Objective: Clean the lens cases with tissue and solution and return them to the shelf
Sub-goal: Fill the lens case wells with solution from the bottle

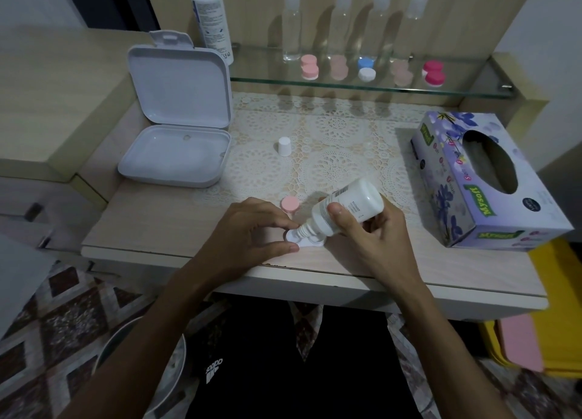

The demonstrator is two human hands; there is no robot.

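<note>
Right hand [371, 226] is wrapped around the solution bottle [349, 209], tipped nozzle-down toward 8 o'clock into the white lens case [304, 240] at the table's [157, 229] near edge; left hand [252, 229] pinches the case's left end; case mostly hidden by fingers; pink cap [289, 205] sits just behind at 12.

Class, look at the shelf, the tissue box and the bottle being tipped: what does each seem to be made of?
Shelf: clear glass, glossy; its edge is greenish and the wall shows through it.
Tissue box: printed cardboard, apparently, with folded edges and a slight sheen.
Bottle in the right hand: opaque white plastic, probably, smooth.
</note>
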